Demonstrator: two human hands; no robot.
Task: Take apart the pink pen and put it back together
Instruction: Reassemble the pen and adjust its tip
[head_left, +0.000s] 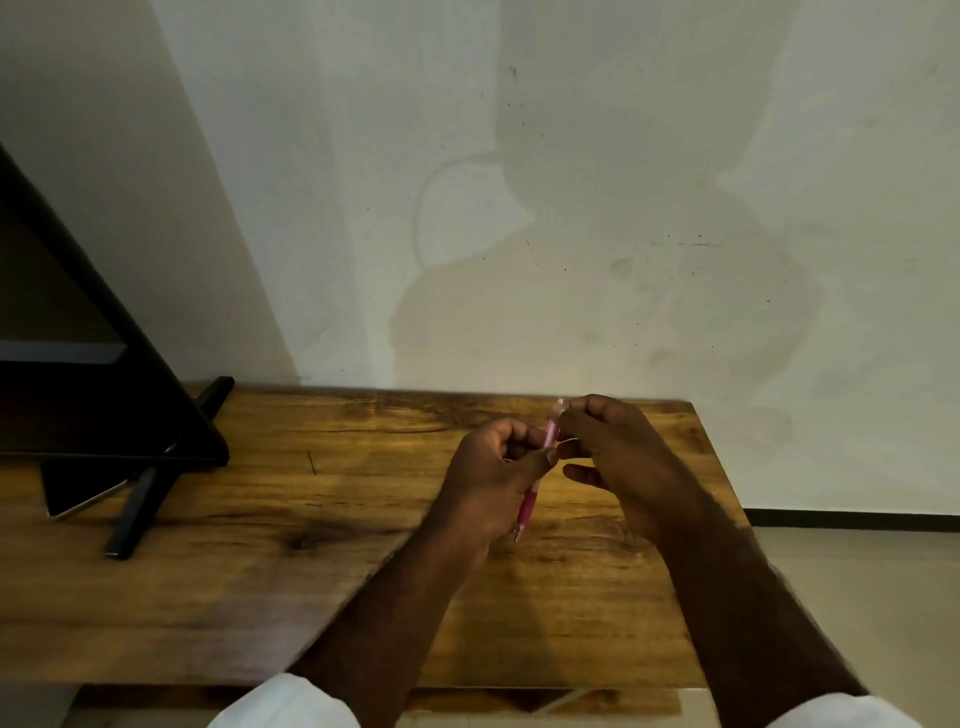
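The pink pen (529, 506) is held nearly upright above the wooden table (260, 571), tip pointing down toward me. My left hand (493, 478) wraps around the pen's middle, thumb pressed on the barrel. My right hand (608, 447) pinches the pen's upper end with its fingertips, where the pale clear top pokes out. A thin wire-like piece shows between the two hands; I cannot tell what it is. The pen looks whole from here, though my fingers hide its middle.
A black monitor (78, 364) on a black stand (135, 514) fills the table's left end. A pale wall rises right behind the table. The table's right edge (727, 499) drops to a light floor. White sleeves show at the bottom.
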